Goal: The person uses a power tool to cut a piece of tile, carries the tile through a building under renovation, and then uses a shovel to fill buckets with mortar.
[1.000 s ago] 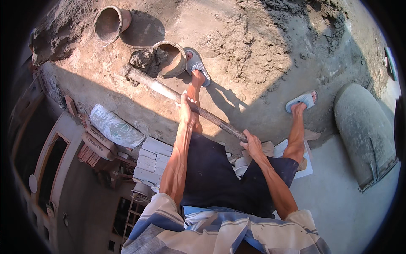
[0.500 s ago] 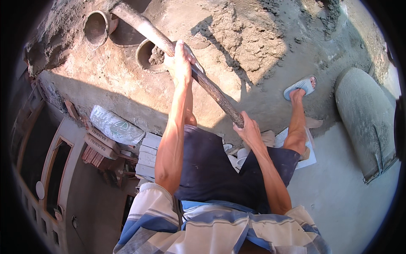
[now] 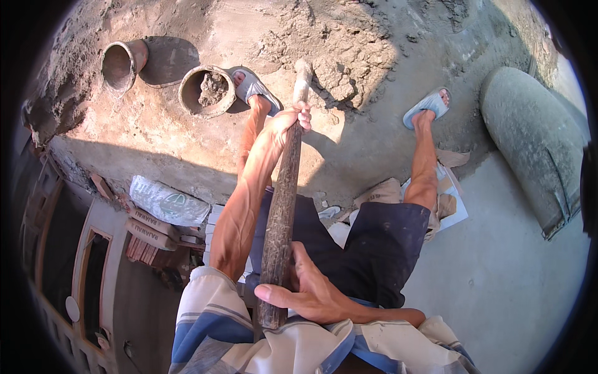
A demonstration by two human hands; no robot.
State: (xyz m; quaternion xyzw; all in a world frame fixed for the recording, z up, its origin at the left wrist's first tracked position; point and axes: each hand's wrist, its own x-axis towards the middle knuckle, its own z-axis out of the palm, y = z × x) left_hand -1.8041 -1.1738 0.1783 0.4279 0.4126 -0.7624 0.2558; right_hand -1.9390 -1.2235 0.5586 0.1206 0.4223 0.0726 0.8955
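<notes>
A long, worn wooden tool handle [image 3: 283, 193] runs from beside my waist out over the ground; whatever head it carries cannot be made out. My left hand [image 3: 288, 119] is closed around its far part. Close to my body, my right hand [image 3: 308, 290] holds the near end, thumb laid across the wood and fingers partly hidden behind it. Beyond the handle's far tip lies a rough heap of wet grey mortar [image 3: 358, 65]. Left of my left foot stands a bucket [image 3: 188, 105] with a lump of mortar inside.
Another bucket [image 3: 138, 55] leans farther left. A large rounded grey shell [image 3: 529, 134], caked with dust, lies at the right. Lower left are a white sack [image 3: 168, 199], a stack of red bricks [image 3: 142, 250] and a doorway. My sandalled feet stand apart on mortar-smeared ground.
The handle has swung from a slant to nearly straight ahead, its near end drawn back to my waist. My right hand came back and left with it; my left hand moved right and nearer.
</notes>
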